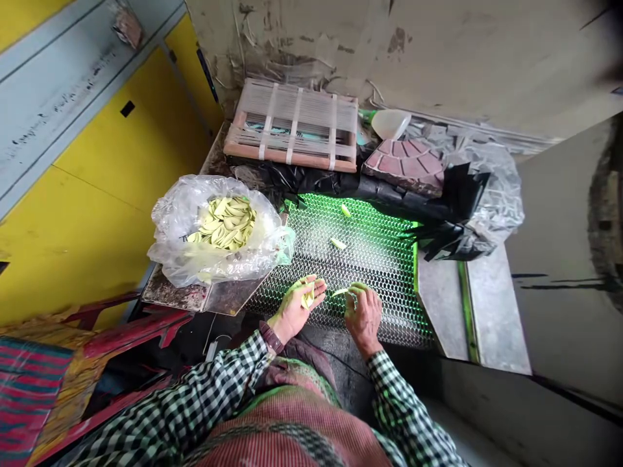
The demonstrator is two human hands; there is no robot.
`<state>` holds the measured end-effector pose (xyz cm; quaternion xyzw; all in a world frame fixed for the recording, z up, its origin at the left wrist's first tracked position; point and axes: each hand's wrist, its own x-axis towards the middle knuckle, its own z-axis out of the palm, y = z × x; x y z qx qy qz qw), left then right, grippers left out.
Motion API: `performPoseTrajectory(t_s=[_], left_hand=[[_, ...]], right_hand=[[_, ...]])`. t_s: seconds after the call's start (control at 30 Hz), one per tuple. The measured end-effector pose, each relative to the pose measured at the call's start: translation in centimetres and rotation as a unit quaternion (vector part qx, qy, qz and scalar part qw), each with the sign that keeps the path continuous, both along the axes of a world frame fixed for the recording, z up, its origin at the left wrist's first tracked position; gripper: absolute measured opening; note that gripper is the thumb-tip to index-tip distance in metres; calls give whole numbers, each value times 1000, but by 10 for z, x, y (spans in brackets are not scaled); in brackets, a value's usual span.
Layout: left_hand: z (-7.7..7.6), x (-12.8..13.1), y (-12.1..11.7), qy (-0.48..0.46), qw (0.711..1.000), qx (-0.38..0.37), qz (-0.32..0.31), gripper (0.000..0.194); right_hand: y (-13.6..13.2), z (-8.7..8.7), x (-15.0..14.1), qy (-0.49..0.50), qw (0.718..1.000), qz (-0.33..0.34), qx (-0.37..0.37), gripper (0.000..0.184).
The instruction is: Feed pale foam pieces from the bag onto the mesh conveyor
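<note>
The left hand (296, 310) cups a small bunch of pale green slices (307, 296) against its curled fingers, while the right hand (363, 318) pinches one thin pale green slice (341, 292) between its fingertips. The hands sit just apart above the near edge of a green-lit wire mesh screen (363, 259). Two loose slices (337, 243) lie on its open middle. Beyond its left edge, a clear plastic bag (170, 250) holds a heap of slices (224, 224); a black plastic sheet (311, 185) runs along the far edge, and a grey metal ledge (440, 305) borders the right.
</note>
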<state>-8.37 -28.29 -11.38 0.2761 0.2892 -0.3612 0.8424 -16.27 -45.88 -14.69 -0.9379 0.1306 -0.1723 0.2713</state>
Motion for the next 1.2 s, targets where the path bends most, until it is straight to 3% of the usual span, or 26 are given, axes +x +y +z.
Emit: performPoseTrajectory(t_s=[0.13, 0.27, 0.4, 0.53, 0.63, 0.7, 0.8, 0.87, 1.07, 1.2], left_hand=[[-4, -2, -7, -40, 999, 10, -6, 23], [-7, -5, -12, -44, 999, 0, 5, 22], [-7, -6, -5, -32, 999, 9, 3, 24], [-3, -4, 5, -8, 1000, 20, 6, 23], [-1, -3, 10, 1, 1000, 24, 7, 21], [1, -3, 12, -3, 1000, 22, 3, 21], [2, -3, 16, -13, 1000, 18, -1, 21], [2, -3, 19, -16, 1000, 20, 2, 21], [-1, 2, 31, -13, 999, 26, 27, 22], [-2, 7, 28, -16, 999, 12, 35, 23]], right_hand=[[37, 16, 5, 13, 991, 129, 24, 22], [56, 18, 11, 15, 990, 105, 97, 18], [45, 15, 10, 3, 987, 115, 115, 16], [22, 11, 18, 4, 999, 48, 9, 22], [7, 5, 44, 45, 995, 62, -67, 36], [0, 0, 69, 73, 990, 91, -79, 41], [-7, -2, 101, 105, 989, 84, -57, 25], [-12, 0, 109, 115, 990, 71, -36, 26], [-27, 7, 87, 160, 985, 65, -6, 35], [-11, 19, 72, 128, 991, 12, -25, 40]])
